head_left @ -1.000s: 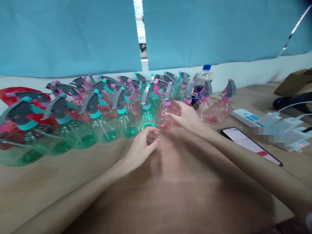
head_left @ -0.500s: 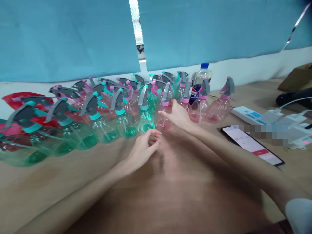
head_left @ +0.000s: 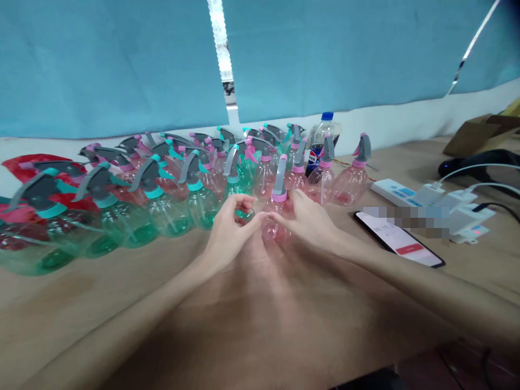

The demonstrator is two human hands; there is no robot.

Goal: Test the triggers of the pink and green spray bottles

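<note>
My right hand [head_left: 312, 221] is closed around a clear pink spray bottle [head_left: 276, 232] with a pink collar and a grey trigger head. The bottle stands upright in front of the others. Just left of it, my left hand [head_left: 229, 226] is half curled with fingers apart and nothing in them; its thumb tip comes close to the right thumb at the bottle's side. Behind that hand is a green spray bottle [head_left: 233, 181] with a turquoise collar, partly hidden. Another green spray bottle [head_left: 199, 206] stands to the left.
Several green and pink spray bottles stand in rows along the wall. A cola bottle [head_left: 325, 132] is behind them. To the right lie a phone [head_left: 400, 238], a white power strip [head_left: 392, 190] with plugs and cables, and a cardboard box [head_left: 471, 135].
My right hand has drawn the pink spray bottle out of the row, nearer to me. My left hand has moved up beside it. The view has shifted slightly right.
</note>
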